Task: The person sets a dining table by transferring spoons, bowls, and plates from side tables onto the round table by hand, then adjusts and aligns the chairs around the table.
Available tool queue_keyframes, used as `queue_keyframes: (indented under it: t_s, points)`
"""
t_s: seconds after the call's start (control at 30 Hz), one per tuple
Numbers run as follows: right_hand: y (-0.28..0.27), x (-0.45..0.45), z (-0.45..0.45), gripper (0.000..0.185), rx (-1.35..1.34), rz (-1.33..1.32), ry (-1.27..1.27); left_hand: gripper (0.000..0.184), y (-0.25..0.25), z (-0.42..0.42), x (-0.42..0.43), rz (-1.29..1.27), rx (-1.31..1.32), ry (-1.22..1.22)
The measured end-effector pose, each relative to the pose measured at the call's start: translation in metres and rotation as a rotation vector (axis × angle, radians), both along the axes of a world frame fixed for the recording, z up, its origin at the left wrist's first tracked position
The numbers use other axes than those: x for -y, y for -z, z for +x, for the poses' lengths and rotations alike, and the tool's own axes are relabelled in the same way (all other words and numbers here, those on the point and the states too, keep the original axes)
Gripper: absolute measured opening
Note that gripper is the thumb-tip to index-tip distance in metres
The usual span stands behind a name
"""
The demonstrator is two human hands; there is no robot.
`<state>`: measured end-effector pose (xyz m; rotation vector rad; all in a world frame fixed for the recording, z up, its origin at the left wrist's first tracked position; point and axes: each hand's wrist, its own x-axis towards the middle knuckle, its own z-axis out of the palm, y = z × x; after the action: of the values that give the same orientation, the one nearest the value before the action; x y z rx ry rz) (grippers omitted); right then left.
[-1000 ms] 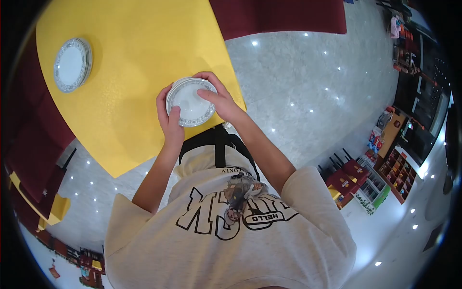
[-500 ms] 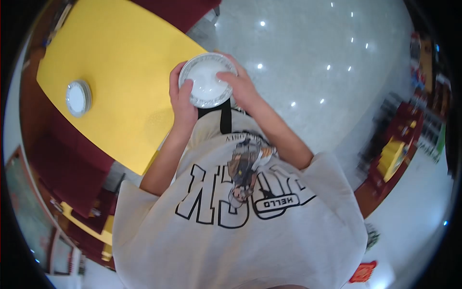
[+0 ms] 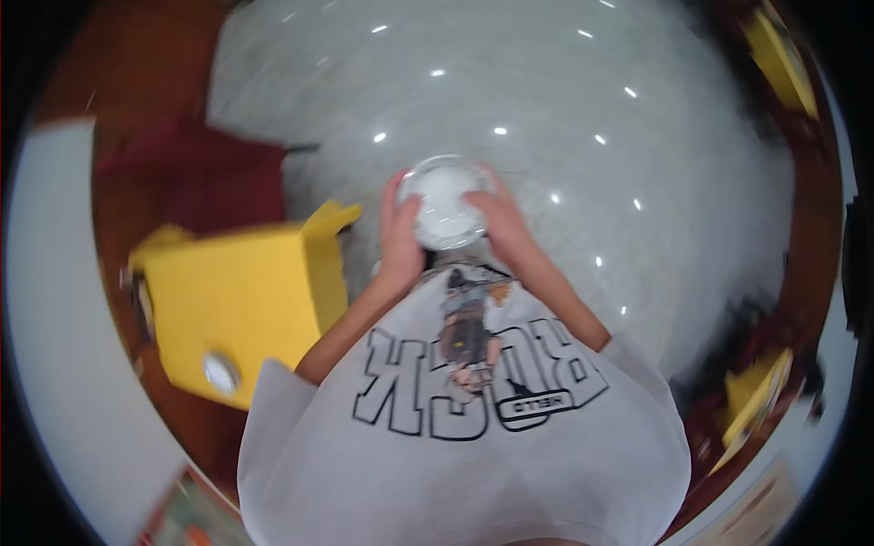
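Observation:
White plates with a patterned rim (image 3: 448, 209) are held level in front of my body, over the grey floor. My left hand (image 3: 401, 227) grips their left edge, thumb on top and fingers around the outside. On the right edge, my right hand (image 3: 501, 218) is closed in the same way, its thumb pressing the upper face. How many plates are held cannot be told through the blur. Another stack of white plates (image 3: 220, 373) stands on the yellow table (image 3: 237, 291) at the lower left.
A dark red chair (image 3: 223, 182) stands beyond the yellow table. Grey shiny floor (image 3: 546, 109) stretches ahead and to the right. Farther right are blurred yellow-topped tables (image 3: 756, 400) with dark chairs. A pale wall (image 3: 50, 300) runs along the left.
My body has turned away from the yellow table, which now lies to the lower left. The plates have moved from above the table to above the floor, still in both hands.

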<state>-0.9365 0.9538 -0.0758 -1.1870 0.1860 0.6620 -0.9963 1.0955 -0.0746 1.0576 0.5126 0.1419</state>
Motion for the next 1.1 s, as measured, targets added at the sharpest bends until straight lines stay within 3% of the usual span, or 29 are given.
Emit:
queue_keyframes:
  t_s: [0.17,0.37,0.47,0.63,0.7,0.8,0.97,1.1]
  points:
    - [-0.007,0.058,0.026,0.057,0.024,0.027,0.236,0.046,-0.019,0.066,0.051,-0.153,-0.118,0.229]
    - [-0.028,0.106,0.069,0.052,-0.015,0.108,0.466,0.048,-0.046,0.142,0.103,-0.13,-0.113,0.455]
    - [-0.049,0.127,0.105,0.054,0.094,-0.048,0.535,0.048,-0.047,0.197,0.123,-0.17,-0.084,0.553]
    - [-0.062,0.181,0.193,0.056,0.095,-0.045,0.673,0.047,-0.06,0.299,0.183,-0.154,-0.101,0.616]
    - [-0.067,0.191,0.208,0.057,0.084,-0.088,0.723,0.047,-0.057,0.326,0.195,-0.122,0.03,0.77]
    - [-0.083,0.214,0.238,0.059,0.006,-0.081,0.818,0.051,-0.062,0.371,0.22,-0.174,-0.069,0.939]
    - [-0.076,0.264,0.289,0.061,0.032,-0.09,0.96,0.053,-0.061,0.446,0.281,-0.141,-0.102,1.111]
    - [-0.064,0.317,0.333,0.063,0.036,-0.1,1.057,0.045,-0.063,0.498,0.347,-0.146,-0.135,1.146]
